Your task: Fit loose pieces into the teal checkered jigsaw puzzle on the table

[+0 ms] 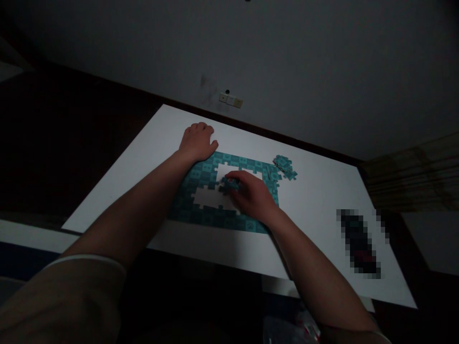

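Observation:
A partly assembled teal jigsaw puzzle point(218, 220) lies on the white table, with white gaps showing in its middle. My right hand point(253, 193) is over those gaps, its thumb and fingers closed around a teal puzzle piece point(232, 183). Whether that piece touches the puzzle I cannot tell. At the puzzle's far left corner, my left hand point(198, 142) rests on the table with its thumb held apart from the fingers. A small heap of loose puzzle pieces point(283, 165) sits by the far right corner of the puzzle.
The white table point(315, 205) stands near a wall that bears a power socket panel point(231, 100). A dark, pixelated object point(359, 243) lies toward the table's right end. Below the near edge, a clear plastic bag point(287, 329) shows. The room is dim.

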`<move>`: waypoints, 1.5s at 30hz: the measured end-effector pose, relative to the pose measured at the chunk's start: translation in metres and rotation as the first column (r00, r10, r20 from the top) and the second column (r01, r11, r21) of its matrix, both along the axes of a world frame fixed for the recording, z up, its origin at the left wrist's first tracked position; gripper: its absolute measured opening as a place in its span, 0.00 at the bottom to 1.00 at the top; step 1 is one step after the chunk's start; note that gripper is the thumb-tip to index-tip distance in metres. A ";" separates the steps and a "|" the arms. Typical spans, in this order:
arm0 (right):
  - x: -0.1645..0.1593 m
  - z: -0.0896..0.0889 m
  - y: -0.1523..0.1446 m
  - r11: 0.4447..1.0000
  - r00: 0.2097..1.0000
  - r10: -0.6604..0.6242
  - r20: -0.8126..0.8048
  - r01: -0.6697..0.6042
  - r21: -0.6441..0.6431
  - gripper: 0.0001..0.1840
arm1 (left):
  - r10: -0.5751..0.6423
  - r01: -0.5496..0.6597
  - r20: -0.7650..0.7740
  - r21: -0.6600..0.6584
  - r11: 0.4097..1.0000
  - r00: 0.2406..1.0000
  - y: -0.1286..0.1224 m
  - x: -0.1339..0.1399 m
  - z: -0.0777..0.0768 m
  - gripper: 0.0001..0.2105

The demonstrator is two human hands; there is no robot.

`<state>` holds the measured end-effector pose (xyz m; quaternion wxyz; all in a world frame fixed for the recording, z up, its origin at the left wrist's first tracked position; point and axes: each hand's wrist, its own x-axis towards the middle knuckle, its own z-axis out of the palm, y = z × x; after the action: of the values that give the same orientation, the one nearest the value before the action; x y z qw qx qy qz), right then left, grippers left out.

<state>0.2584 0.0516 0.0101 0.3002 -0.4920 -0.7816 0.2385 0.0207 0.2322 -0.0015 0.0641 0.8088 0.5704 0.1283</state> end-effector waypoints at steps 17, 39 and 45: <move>0.072 -0.003 0.031 0.887 0.679 -0.441 -0.586 0.427 -0.173 0.19 | -0.005 0.005 0.041 0.007 1.000 0.999 0.003 0.000 -0.006 0.27; 0.054 -0.003 0.027 0.884 0.774 -0.467 -0.428 0.402 -0.237 0.23 | 0.002 -0.001 0.063 -0.016 1.000 0.998 0.005 0.001 -0.006 0.26; 0.054 -0.010 0.029 0.896 0.814 -0.439 -0.381 0.363 -0.255 0.17 | -0.001 0.002 0.041 -0.026 1.000 0.999 0.003 0.001 -0.002 0.26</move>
<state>0.3123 0.0803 0.0001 0.4649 -0.6052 -0.5510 0.3377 0.0217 0.2355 -0.0038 0.0864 0.8054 0.5701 0.1372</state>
